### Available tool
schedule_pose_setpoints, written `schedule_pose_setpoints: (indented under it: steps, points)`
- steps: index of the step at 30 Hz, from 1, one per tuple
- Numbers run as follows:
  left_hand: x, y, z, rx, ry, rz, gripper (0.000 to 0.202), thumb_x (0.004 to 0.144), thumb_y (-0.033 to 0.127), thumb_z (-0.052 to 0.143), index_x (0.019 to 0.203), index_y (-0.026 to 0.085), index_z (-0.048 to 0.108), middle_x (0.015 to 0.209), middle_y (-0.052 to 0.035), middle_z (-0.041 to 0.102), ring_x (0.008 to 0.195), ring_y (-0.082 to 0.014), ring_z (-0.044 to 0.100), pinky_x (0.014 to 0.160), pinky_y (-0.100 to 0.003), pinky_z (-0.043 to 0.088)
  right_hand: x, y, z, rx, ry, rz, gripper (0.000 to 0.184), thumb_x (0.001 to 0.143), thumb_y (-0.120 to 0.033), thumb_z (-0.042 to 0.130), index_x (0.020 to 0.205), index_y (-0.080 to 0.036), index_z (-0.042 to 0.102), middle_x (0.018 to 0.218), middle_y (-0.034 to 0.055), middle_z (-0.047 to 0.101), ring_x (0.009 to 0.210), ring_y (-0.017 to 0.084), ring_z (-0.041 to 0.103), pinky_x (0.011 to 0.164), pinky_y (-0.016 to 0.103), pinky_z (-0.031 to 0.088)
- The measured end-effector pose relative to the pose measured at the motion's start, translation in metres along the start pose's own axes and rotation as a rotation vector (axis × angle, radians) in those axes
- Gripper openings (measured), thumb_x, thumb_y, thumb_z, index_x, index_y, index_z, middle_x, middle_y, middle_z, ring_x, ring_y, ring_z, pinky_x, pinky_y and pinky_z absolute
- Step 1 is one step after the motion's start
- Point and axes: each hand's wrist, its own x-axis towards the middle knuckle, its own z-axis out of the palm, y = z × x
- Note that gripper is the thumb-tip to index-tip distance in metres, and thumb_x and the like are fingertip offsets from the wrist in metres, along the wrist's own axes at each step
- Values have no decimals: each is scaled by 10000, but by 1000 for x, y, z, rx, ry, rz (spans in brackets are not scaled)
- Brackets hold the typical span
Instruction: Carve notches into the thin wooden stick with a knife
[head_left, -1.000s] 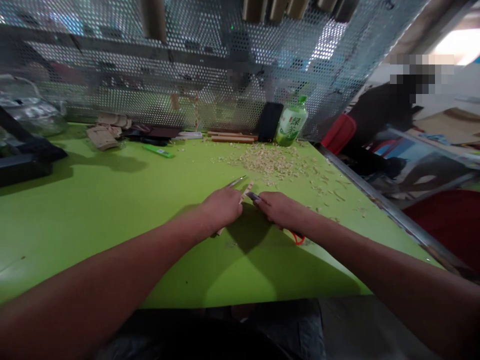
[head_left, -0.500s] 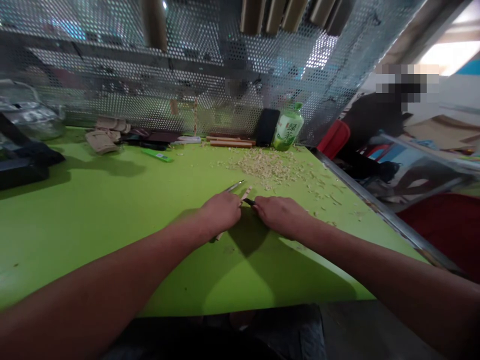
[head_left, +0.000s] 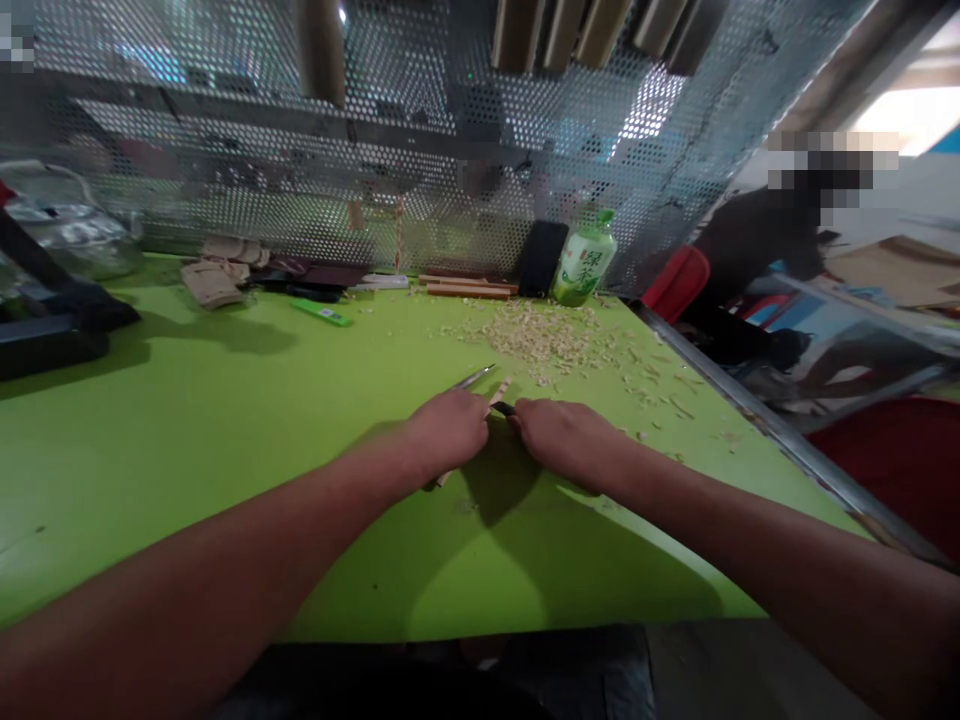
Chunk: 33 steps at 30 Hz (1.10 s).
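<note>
Tightly, left hand (head_left: 446,432) clenched on a slim wooden strip (head_left: 498,390), right hand (head_left: 566,442) pinching a black handle (head_left: 504,408), pale curled shavings (head_left: 532,335) beyond

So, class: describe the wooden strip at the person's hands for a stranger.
On the lime-green table, find the left hand and right hand close together. A pale wooden strip runs under the left hand, its tip beside a metal tool. It is one piece, unlike the loose shavings heaped behind.

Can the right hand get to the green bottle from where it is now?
Probably yes. Only loose wood shavings lie between the right hand and the green bottle, and they wouldn't block it. It seems to be holding a dark-handled tool, though, which may need setting down first.
</note>
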Motion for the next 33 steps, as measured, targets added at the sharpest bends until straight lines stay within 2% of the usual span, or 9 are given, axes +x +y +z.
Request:
schedule_pose_setpoints:
  steps: [4, 8, 11, 15, 18, 20, 22, 27, 33]
  points:
    - [1, -1, 2, 5, 9, 1, 327, 914, 225, 360, 942, 136, 673, 987, -151, 715, 919, -235, 669, 870, -353, 515, 10, 3, -5, 123, -105, -27, 312, 949, -292, 358, 902, -148, 630, 867, 128, 697, 704, 179, 629, 566, 260, 383]
    - [3, -4, 5, 0, 9, 12, 342, 917, 224, 345, 968, 141, 672, 989, -144, 717, 904, -233, 670, 865, -356, 517, 13, -3, -11, 336, -285, 85, 316, 961, -284, 327, 893, -126, 591, 750, 115, 663, 467, 131, 557, 458, 247, 385]
    - [3, -4, 6, 15, 27, 13, 344, 914, 233, 345, 988, 137, 667, 1003, -152, 715, 895, -237, 669, 844, -361, 521, 9, -7, -13, 450, -330, 162, 320, 971, -288, 292, 897, -125, 558, 676, 79, 622, 378, 111, 504, 411, 242, 381]
    - [2, -3, 4, 13, 31, 5, 341, 904, 236, 358, 1002, 127, 665, 1030, -164, 707, 917, -242, 662, 855, -367, 517, 2, -5, -8, 455, -210, 175, 384, 988, -376, 248, 893, -152, 545, 712, 70, 639, 411, 114, 533, 454, 247, 405]
    - [1, -3, 3, -6, 17, 0, 344, 908, 244, 357, 1013, 128, 663, 1032, -157, 705, 911, -232, 659, 853, -353, 513, 1, 1, -4, 281, -56, 152, 413, 986, -412, 249, 888, -166, 566, 820, 105, 678, 591, 159, 614, 542, 263, 406]
    - [2, -4, 4, -8, 18, 7, 345, 912, 256, 353, 992, 131, 664, 997, -150, 707, 876, -226, 659, 825, -346, 517, 1, 2, -3, 141, 2, 120, 395, 981, -397, 276, 897, -170, 588, 877, 121, 687, 728, 199, 638, 587, 278, 393]
    - [2, -6, 5, -6, 32, 14, 328, 905, 255, 362, 964, 136, 662, 962, -142, 707, 846, -223, 659, 795, -340, 520, 1, 1, -3, 50, 10, 78, 387, 981, -376, 282, 926, -172, 606, 891, 125, 692, 775, 215, 641, 600, 286, 380]
    - [3, -6, 5, -13, 28, 16, 268, 883, 229, 397, 936, 153, 649, 953, -133, 705, 841, -215, 654, 784, -326, 518, -1, -5, -1, -86, 24, 33, 371, 989, -340, 288, 1001, -168, 616, 892, 128, 707, 743, 213, 648, 577, 285, 360]
    - [1, -4, 2, -19, 32, 22, 273, 882, 229, 398, 931, 143, 652, 947, -141, 708, 839, -225, 654, 788, -342, 515, -1, -4, 3, -89, 39, 41, 355, 985, -323, 294, 968, -162, 610, 855, 121, 701, 696, 211, 638, 543, 285, 345]
